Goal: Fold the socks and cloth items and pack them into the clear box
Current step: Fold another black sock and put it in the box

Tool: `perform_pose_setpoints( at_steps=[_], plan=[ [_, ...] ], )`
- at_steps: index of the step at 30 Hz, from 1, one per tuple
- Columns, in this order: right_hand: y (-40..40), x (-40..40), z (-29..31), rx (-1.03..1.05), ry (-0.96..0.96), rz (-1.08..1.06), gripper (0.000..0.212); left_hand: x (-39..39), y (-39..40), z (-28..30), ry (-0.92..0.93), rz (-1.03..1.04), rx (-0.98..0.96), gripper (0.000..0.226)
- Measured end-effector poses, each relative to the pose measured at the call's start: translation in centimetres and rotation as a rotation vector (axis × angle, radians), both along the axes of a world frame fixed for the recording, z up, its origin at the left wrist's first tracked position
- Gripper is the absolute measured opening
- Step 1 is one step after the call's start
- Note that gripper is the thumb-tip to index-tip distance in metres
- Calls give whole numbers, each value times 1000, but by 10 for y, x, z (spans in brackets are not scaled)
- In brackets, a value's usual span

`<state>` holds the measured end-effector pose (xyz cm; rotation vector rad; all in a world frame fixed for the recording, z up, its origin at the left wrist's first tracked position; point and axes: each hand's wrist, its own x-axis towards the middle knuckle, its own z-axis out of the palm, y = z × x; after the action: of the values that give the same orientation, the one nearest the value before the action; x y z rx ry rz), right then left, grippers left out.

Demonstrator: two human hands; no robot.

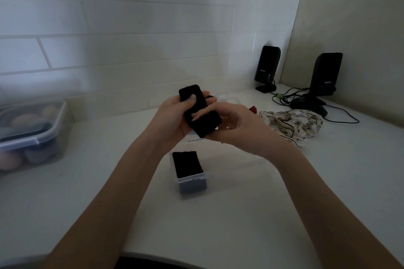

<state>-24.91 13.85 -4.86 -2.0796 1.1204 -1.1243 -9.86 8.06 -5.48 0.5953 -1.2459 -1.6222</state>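
Both hands — left hand (172, 116), right hand (231, 124) — grip one folded black sock (197, 113); another sits in the clear box (192, 183).

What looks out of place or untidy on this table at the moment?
The striped cloth lies crumpled and unfolded on the table, right of the clear box. Tangled cables sprawl beside the speakers. Nothing looks spilled or damaged.

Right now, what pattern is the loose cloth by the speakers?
Cream cloth with thin dark stripes, crumpled on the counter; head view, the only one, shows it.
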Motion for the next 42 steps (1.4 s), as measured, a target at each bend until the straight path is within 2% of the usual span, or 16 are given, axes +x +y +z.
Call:
perform_pose_setpoints(
  at_steps=[7,10,13,17,23,30,34,39,42],
  plan=[
    [0,0,4,61,-190,-140,13,-12,6,-6,-125,-35,-99,30],
    [0,1,6,88,-271,-194,22,-13,7,-5,-75,-47,-62,28],
    [2,3,7,110,-335,-190,22,-12,8,-3,-38,-63,-52,28],
    [2,4,7,100,-385,-206,24,-12,8,-3,-31,-85,-44,28],
    [6,7,9,61,-371,-169,8,-9,9,-1,-66,-143,-51,31],
    [1,12,4,74,-424,-300,23,-7,13,4,-11,-275,-5,39],
    [-2,15,-2,43,-424,-359,27,-8,13,-1,-172,-160,-193,41],
    [-4,16,-2,-42,-347,-450,34,3,7,-1,-254,-139,-324,44],
    [-5,14,-2,5,-375,-481,36,2,9,-3,-279,-161,-338,47]
  ],
)
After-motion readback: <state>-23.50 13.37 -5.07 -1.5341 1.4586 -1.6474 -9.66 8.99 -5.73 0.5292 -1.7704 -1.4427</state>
